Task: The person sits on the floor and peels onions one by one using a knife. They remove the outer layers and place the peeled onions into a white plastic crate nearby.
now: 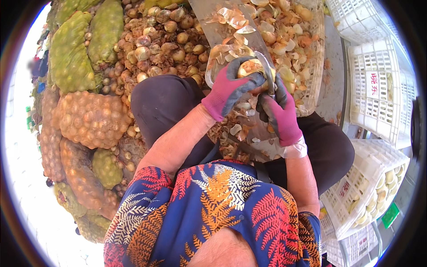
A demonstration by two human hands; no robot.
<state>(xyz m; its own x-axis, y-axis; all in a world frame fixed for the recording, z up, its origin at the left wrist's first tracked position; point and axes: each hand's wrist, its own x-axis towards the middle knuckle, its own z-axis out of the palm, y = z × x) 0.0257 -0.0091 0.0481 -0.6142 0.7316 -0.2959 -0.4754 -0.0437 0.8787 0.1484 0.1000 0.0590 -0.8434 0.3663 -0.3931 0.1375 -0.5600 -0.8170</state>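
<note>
An onion (251,67) with brown, partly loose skin is held in my left hand (230,85), which wears a pink and dark grey work glove. My right hand (280,110), gloved the same way, grips a knife (267,70) by its handle. The curved blade lies across the right side of the onion, apparently touching it. My fingers hide most of the handle and the underside of the onion. Below and beyond the hands, a board (213,20) carries onion skins (233,18). The rim of a pale tray (207,75) shows just left of the onion.
Loose unpeeled onions (170,26) are heaped at the upper left, beside filled green mesh sacks (71,50) and an orange mesh sack (93,118). A crate (315,80) of peelings stands beyond my right hand. White plastic crates (373,90) line the right; one holds peeled onions (380,197).
</note>
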